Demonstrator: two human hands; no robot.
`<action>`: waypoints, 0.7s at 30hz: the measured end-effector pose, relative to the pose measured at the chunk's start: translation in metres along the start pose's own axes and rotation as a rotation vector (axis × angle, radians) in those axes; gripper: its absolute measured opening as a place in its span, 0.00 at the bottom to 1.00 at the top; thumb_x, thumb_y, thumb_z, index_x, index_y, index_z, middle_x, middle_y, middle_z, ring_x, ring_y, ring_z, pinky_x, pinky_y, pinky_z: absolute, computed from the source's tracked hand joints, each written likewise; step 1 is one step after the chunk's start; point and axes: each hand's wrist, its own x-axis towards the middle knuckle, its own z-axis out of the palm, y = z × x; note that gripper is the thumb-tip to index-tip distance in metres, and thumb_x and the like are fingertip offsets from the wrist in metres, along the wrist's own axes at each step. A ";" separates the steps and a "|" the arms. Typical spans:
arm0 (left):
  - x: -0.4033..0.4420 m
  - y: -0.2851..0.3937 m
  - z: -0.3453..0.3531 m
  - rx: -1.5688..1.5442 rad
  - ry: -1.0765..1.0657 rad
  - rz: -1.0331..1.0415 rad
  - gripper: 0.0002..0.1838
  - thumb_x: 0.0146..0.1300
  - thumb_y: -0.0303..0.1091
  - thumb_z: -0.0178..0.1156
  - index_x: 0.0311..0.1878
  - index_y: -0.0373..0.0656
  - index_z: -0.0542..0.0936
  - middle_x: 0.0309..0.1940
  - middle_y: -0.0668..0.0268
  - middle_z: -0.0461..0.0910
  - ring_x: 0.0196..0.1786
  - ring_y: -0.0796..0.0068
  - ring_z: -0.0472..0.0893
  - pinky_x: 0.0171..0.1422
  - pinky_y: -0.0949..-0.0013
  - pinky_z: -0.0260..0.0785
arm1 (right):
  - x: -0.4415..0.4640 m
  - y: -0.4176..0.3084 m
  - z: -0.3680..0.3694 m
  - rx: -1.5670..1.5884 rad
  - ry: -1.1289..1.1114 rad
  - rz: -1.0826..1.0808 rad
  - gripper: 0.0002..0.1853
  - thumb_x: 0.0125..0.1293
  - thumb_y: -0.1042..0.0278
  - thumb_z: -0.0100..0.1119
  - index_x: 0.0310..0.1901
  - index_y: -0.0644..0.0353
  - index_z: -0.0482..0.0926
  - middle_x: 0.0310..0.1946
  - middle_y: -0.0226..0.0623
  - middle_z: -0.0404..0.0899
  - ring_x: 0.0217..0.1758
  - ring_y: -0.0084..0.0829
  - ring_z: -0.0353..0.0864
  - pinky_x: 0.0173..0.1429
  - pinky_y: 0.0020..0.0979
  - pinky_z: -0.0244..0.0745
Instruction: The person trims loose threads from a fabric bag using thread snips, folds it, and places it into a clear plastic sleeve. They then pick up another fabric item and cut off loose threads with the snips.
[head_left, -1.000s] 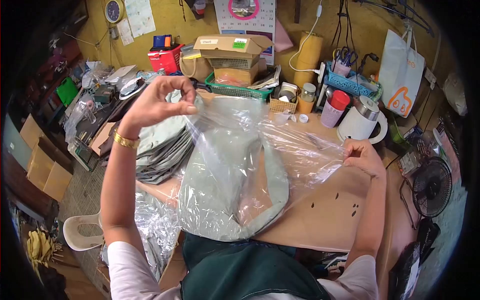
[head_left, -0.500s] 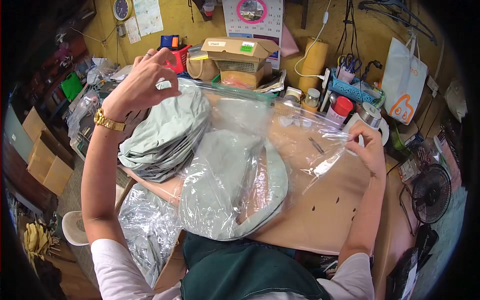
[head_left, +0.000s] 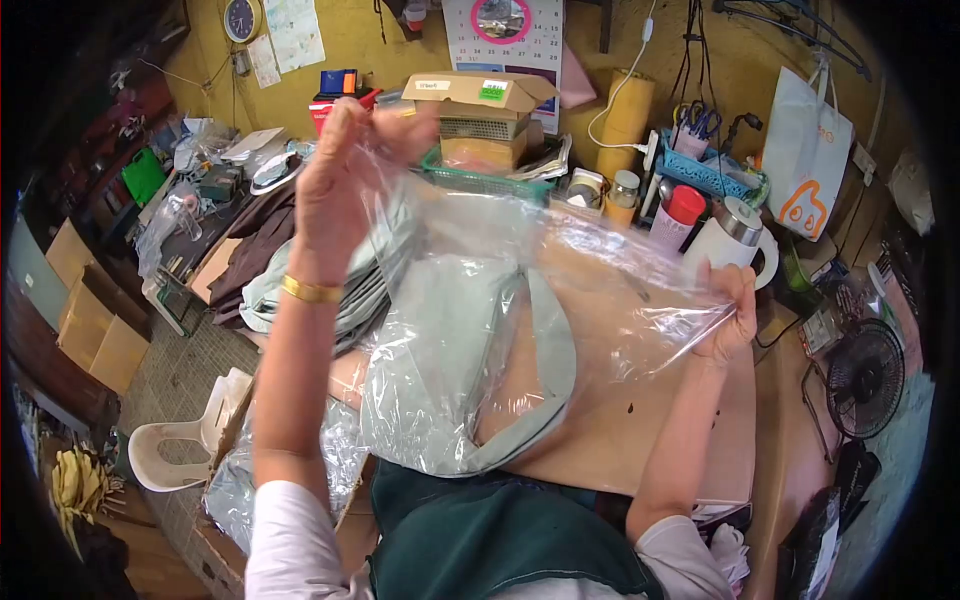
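Note:
A clear plastic bag spreads across the table in front of me, with a folded grey-green fabric piece inside it. The fabric has a wide curved band on its right side. My right hand pinches the bag's right corner. Raised on the left, my left hand wears a gold bracelet at the wrist; its fingers are blurred, but the film is drawn up to them. Below and behind my left hand lies a pile of similar grey-green fabric, partly hidden by my arm.
Along the table's back stand a cardboard box, a green basket, jars, a red-lidded container and a white kettle. A black fan is at right. Left are a white chair and a carton of plastic-wrapped items.
My left hand has moved right and toward the bag's opening, and the film is now pulled up at it. My right hand has come slightly lower, still on the corner.

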 end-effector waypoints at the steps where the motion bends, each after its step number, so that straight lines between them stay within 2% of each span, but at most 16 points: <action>1: -0.004 -0.015 -0.006 -0.176 -0.178 -0.045 0.11 0.70 0.40 0.58 0.50 0.49 0.72 0.38 0.69 0.75 0.40 0.76 0.75 0.48 0.68 0.70 | -0.002 0.005 -0.003 0.285 -0.078 0.002 0.10 0.68 0.62 0.59 0.33 0.55 0.70 0.35 0.29 0.73 0.35 0.21 0.70 0.45 0.30 0.69; 2: -0.011 -0.020 0.008 -0.083 -0.210 -0.080 0.13 0.68 0.35 0.58 0.53 0.48 0.70 0.34 0.71 0.73 0.34 0.80 0.72 0.41 0.72 0.67 | -0.003 0.008 0.000 0.284 -0.074 0.000 0.10 0.68 0.62 0.59 0.33 0.55 0.70 0.35 0.29 0.73 0.35 0.21 0.70 0.45 0.30 0.69; 3: -0.018 -0.026 0.022 0.010 -0.247 -0.113 0.17 0.67 0.30 0.58 0.57 0.47 0.68 0.30 0.73 0.71 0.28 0.84 0.68 0.34 0.76 0.63 | -0.004 0.012 0.008 -0.023 -0.012 0.039 0.09 0.69 0.61 0.59 0.38 0.56 0.71 0.30 0.26 0.70 0.29 0.19 0.67 0.38 0.26 0.66; 4: -0.035 -0.028 0.056 0.372 -0.135 -0.134 0.21 0.65 0.25 0.58 0.59 0.44 0.66 0.28 0.73 0.70 0.22 0.89 0.64 0.27 0.81 0.58 | -0.006 0.019 0.020 -0.330 0.050 0.079 0.10 0.70 0.61 0.58 0.43 0.57 0.73 0.25 0.22 0.66 0.24 0.16 0.64 0.30 0.22 0.62; 5: -0.045 -0.037 0.071 0.492 -0.187 -0.184 0.29 0.61 0.20 0.58 0.64 0.44 0.61 0.25 0.75 0.68 0.22 0.89 0.64 0.26 0.82 0.57 | -0.007 0.027 0.046 -0.469 0.088 0.076 0.10 0.69 0.63 0.59 0.46 0.59 0.74 0.23 0.20 0.64 0.23 0.14 0.62 0.27 0.20 0.59; 6: -0.054 -0.045 0.082 0.547 -0.229 -0.246 0.35 0.58 0.17 0.57 0.68 0.43 0.57 0.24 0.75 0.67 0.23 0.88 0.65 0.26 0.83 0.57 | -0.009 0.035 0.078 -0.609 0.126 0.072 0.11 0.69 0.66 0.60 0.48 0.61 0.75 0.21 0.19 0.63 0.22 0.13 0.60 0.25 0.18 0.56; 7: -0.064 -0.052 0.093 0.604 -0.275 -0.307 0.41 0.55 0.14 0.57 0.72 0.43 0.53 0.23 0.76 0.67 0.23 0.88 0.66 0.27 0.83 0.57 | -0.014 0.040 0.103 -0.717 0.092 0.168 0.11 0.67 0.69 0.62 0.48 0.62 0.76 0.21 0.19 0.65 0.22 0.11 0.60 0.26 0.17 0.57; 8: -0.072 -0.060 0.101 0.595 -0.312 -0.381 0.45 0.54 0.13 0.56 0.75 0.43 0.50 0.24 0.75 0.68 0.24 0.87 0.68 0.28 0.83 0.59 | -0.019 0.043 0.119 -0.824 0.057 0.267 0.11 0.65 0.73 0.64 0.48 0.63 0.78 0.21 0.18 0.66 0.23 0.10 0.60 0.28 0.16 0.58; 9: -0.078 -0.072 0.105 0.591 -0.316 -0.386 0.45 0.54 0.13 0.56 0.75 0.43 0.50 0.24 0.75 0.68 0.24 0.87 0.68 0.28 0.83 0.59 | -0.022 0.054 0.120 -0.826 0.064 0.270 0.11 0.65 0.73 0.64 0.48 0.63 0.78 0.21 0.18 0.66 0.23 0.10 0.60 0.28 0.16 0.58; 11: -0.088 -0.089 0.106 0.667 -0.284 -0.198 0.50 0.52 0.15 0.59 0.77 0.44 0.46 0.25 0.72 0.70 0.27 0.78 0.73 0.38 0.74 0.67 | -0.029 0.075 0.113 -0.848 0.007 0.138 0.06 0.61 0.78 0.67 0.40 0.64 0.81 0.23 0.18 0.70 0.25 0.09 0.64 0.28 0.16 0.58; 12: -0.093 -0.088 0.104 0.672 -0.280 -0.203 0.50 0.52 0.15 0.59 0.77 0.44 0.46 0.25 0.72 0.70 0.27 0.78 0.73 0.38 0.74 0.67 | -0.030 0.075 0.113 -0.842 0.006 0.143 0.06 0.61 0.78 0.67 0.40 0.64 0.81 0.23 0.18 0.70 0.25 0.09 0.64 0.28 0.16 0.58; 14: -0.101 -0.081 0.100 1.180 -0.385 -0.098 0.49 0.50 0.18 0.62 0.75 0.44 0.50 0.26 0.68 0.71 0.31 0.67 0.77 0.52 0.60 0.66 | -0.031 0.068 0.112 -0.828 0.154 0.171 0.03 0.61 0.79 0.66 0.35 0.66 0.81 0.27 0.21 0.75 0.29 0.09 0.69 0.30 0.17 0.62; 17: -0.115 -0.064 0.095 1.325 -0.385 0.056 0.41 0.49 0.20 0.62 0.68 0.41 0.57 0.27 0.65 0.72 0.33 0.59 0.77 0.58 0.52 0.61 | -0.030 0.059 0.076 -0.938 0.239 0.315 0.05 0.62 0.81 0.63 0.39 0.67 0.79 0.27 0.29 0.78 0.28 0.16 0.73 0.32 0.20 0.67; 18: -0.120 -0.067 0.094 1.332 -0.384 0.048 0.41 0.49 0.20 0.62 0.68 0.41 0.57 0.27 0.65 0.72 0.33 0.59 0.77 0.58 0.52 0.61 | -0.033 0.064 0.077 -0.931 0.238 0.322 0.05 0.62 0.81 0.63 0.39 0.67 0.79 0.27 0.29 0.78 0.28 0.16 0.73 0.32 0.20 0.67; 19: -0.125 -0.075 0.094 1.292 -0.363 0.016 0.36 0.49 0.20 0.61 0.63 0.40 0.60 0.28 0.65 0.72 0.34 0.58 0.77 0.57 0.52 0.60 | -0.036 0.069 0.083 -1.207 0.206 -0.006 0.06 0.63 0.82 0.61 0.41 0.66 0.78 0.26 0.32 0.79 0.26 0.22 0.75 0.32 0.24 0.69; 21: -0.127 -0.081 0.095 1.232 -0.340 -0.111 0.26 0.50 0.20 0.60 0.52 0.39 0.63 0.29 0.64 0.72 0.37 0.55 0.78 0.56 0.53 0.60 | -0.035 0.075 0.102 -1.450 0.149 -0.358 0.08 0.63 0.83 0.59 0.44 0.66 0.77 0.25 0.36 0.80 0.25 0.29 0.77 0.32 0.28 0.72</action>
